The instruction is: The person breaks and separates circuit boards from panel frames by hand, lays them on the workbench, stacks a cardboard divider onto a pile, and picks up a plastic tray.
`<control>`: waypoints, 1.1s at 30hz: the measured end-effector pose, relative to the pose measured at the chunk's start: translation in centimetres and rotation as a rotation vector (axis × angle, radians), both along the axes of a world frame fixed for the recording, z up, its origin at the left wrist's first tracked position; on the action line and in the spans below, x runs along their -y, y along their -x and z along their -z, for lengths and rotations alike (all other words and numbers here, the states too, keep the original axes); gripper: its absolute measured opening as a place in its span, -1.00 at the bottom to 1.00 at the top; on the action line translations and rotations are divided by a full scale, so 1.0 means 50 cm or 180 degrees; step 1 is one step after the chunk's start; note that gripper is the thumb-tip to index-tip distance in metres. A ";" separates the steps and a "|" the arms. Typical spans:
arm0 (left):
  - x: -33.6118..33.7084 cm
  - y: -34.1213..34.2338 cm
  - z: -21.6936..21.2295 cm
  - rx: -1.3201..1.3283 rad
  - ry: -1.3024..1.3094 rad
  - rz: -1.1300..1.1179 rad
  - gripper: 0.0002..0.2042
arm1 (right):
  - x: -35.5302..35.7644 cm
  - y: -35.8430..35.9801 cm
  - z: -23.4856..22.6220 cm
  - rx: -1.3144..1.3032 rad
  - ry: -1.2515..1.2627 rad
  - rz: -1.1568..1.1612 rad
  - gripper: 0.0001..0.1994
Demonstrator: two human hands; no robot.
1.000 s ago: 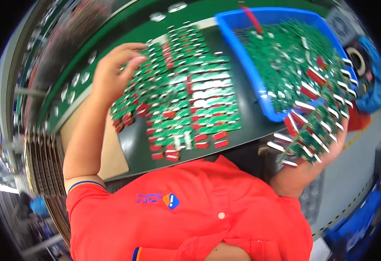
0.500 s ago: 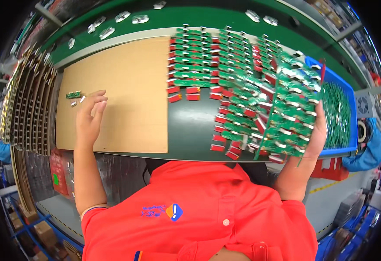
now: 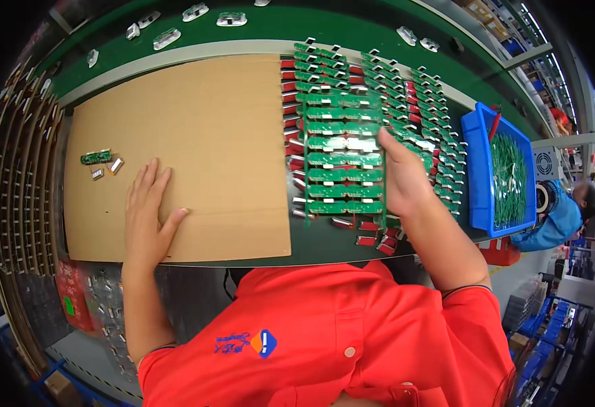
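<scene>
My right hand (image 3: 406, 178) grips the right edge of a green circuit board panel (image 3: 328, 176), its thumb on top and its fingers hidden beneath. The panel is a frame of several narrow boards in two columns. It overlaps rows of green boards with red and silver parts (image 3: 440, 139), and I cannot tell whether it touches them. My left hand (image 3: 149, 214) lies open on a sheet of brown cardboard (image 3: 229, 136), fingers spread, holding nothing. Beyond its fingertips, to the left, is a small green board (image 3: 96, 157) with two small pale parts wired to it.
A blue bin (image 3: 475, 173) of thin green strips stands at the right. Stacked dividers holding boards (image 3: 22, 176) rise at the left. White metal-like parts (image 3: 232, 19) sit on the green surface along the back. Another person in blue (image 3: 561, 210) is beyond the bin.
My right hand has brought the panel from the right, near the bin, leftward, and it now faces up flatter. My left hand has come down flat onto the cardboard.
</scene>
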State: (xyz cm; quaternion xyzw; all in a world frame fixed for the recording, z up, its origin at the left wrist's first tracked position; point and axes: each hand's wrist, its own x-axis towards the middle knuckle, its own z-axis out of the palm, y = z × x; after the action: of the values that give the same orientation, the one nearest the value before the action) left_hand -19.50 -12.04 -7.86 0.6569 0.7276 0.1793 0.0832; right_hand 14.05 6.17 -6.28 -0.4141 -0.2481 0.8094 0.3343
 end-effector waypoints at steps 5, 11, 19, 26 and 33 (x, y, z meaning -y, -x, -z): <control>0.020 0.004 0.008 -0.0118 -0.0024 -0.0171 -0.40 | 0.031 -0.002 -0.070 0.1456 -0.1704 0.0076 -0.42; 0.006 -0.006 0.011 -0.0173 -0.0169 -0.0060 -0.43 | 0.039 -0.041 -0.108 0.2672 -0.4259 -0.0792 -0.52; 0.010 -0.007 0.013 -0.0189 -0.0200 -0.0001 -0.44 | 0.073 0.033 -0.191 0.2172 -0.6107 -0.2298 -0.53; 0.041 0.012 0.031 0.0409 -0.0927 -0.0256 -0.74 | 0.133 0.091 -0.225 0.0618 -0.7022 -0.1464 -0.70; 0.152 0.129 0.018 0.0501 -0.1490 -0.1891 -0.83 | 0.145 0.003 -0.241 0.1661 -0.6349 -0.2467 -0.63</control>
State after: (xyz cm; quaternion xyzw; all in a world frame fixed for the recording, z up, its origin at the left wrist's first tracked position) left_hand -25.98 -19.66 -8.78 0.4029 0.8170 0.4067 -0.0690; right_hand 13.91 -1.06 5.76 -0.0105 -0.9665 0.1832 0.1793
